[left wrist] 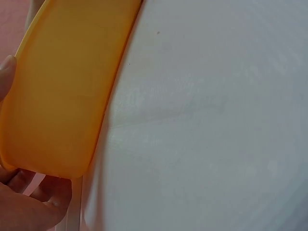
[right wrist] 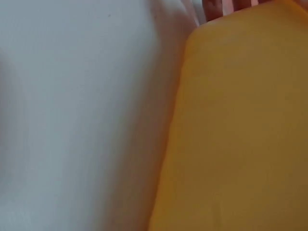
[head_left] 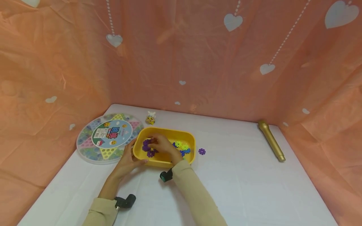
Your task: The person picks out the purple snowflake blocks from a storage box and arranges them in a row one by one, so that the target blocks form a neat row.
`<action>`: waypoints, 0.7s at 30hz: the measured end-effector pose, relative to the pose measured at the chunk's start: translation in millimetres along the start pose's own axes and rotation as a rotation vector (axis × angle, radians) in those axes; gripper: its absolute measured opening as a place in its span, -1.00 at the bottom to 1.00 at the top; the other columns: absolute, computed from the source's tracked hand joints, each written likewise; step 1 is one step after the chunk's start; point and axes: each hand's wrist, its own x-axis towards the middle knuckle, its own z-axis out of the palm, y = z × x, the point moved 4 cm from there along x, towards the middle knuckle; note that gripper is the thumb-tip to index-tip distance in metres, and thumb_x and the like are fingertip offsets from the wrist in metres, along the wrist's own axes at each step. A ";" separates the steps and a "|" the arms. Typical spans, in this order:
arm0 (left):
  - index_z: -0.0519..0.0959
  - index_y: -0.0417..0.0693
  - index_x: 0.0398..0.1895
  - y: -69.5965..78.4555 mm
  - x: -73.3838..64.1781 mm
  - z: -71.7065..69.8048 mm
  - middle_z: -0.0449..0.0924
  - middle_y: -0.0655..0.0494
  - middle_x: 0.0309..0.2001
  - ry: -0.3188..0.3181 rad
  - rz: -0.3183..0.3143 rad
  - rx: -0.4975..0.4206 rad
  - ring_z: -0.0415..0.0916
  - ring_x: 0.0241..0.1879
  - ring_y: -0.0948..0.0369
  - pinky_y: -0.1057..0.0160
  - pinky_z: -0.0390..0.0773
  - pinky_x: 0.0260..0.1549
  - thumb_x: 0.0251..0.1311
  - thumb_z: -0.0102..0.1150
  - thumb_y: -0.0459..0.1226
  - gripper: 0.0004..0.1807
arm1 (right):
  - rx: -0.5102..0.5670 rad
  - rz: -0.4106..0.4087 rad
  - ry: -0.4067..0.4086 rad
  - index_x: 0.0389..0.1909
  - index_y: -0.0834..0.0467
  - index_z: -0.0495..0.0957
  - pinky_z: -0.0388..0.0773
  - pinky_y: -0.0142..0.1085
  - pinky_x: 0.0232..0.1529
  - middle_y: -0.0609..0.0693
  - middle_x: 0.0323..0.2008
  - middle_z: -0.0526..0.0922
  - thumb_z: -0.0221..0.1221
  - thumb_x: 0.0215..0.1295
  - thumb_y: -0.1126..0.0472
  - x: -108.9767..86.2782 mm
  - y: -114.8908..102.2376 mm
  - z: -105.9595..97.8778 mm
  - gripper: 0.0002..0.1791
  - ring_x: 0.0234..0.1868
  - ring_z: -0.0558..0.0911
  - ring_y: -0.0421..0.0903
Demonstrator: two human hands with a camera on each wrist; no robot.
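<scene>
A yellow plastic bin (head_left: 169, 164) stands on the white table with small flower-shaped plastic discs inside. Purple discs (head_left: 150, 153) lie in its left part; yellow-green discs (head_left: 183, 146) and blue discs (head_left: 187, 150) lie in its right part. My left hand (head_left: 126, 161) holds the bin's left end, its thumb along the near side. In the left wrist view, thumb and fingers (left wrist: 50, 202) grip the bin's rim and end. My right hand (head_left: 164, 146) reaches over the near wall into the bin, fingertips right at the purple discs; I cannot tell whether it pinches one.
One purple disc (head_left: 202, 151) lies on the table right of the bin. A round Chinese checkers box (head_left: 103, 153) lies at the left, close to the bin. A small figurine (head_left: 151, 117) stands behind. A gold microphone-shaped object (head_left: 271, 141) lies far right. Pink curtains (head_left: 181, 62) surround the table.
</scene>
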 end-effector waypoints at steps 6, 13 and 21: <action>-0.20 -0.06 0.45 -1.5 0.2 0.6 -0.21 -0.23 0.33 0.006 0.010 -0.006 -0.07 0.35 -0.21 -0.13 0.05 0.31 -0.05 0.39 -0.30 0.11 | -0.114 -0.042 -0.108 0.12 0.25 0.46 0.44 -0.42 0.09 0.10 0.00 0.53 0.08 0.31 0.34 2.0 4.0 9.2 -0.64 -0.03 0.50 -0.06; -0.21 -0.04 0.46 -2.9 0.4 0.9 -0.21 -0.23 0.33 0.006 0.004 -0.005 -0.08 0.35 -0.20 -0.13 0.03 0.32 -0.05 0.39 -0.29 0.12 | -0.240 -0.068 -0.086 -0.08 0.23 0.60 0.47 -0.50 0.01 0.05 -0.13 0.61 0.14 0.26 0.31 3.4 2.8 11.3 -0.77 -0.10 0.58 -0.13; -0.21 -0.04 0.46 -0.6 0.2 0.4 -0.23 -0.24 0.35 0.003 -0.002 0.006 -0.09 0.35 -0.22 -0.12 0.05 0.31 -0.04 0.38 -0.28 0.12 | -0.277 -0.022 -0.068 -0.11 0.22 0.62 0.51 -0.56 -0.12 0.02 -0.18 0.65 0.20 0.21 0.34 5.2 3.2 8.5 -0.78 -0.22 0.59 -0.21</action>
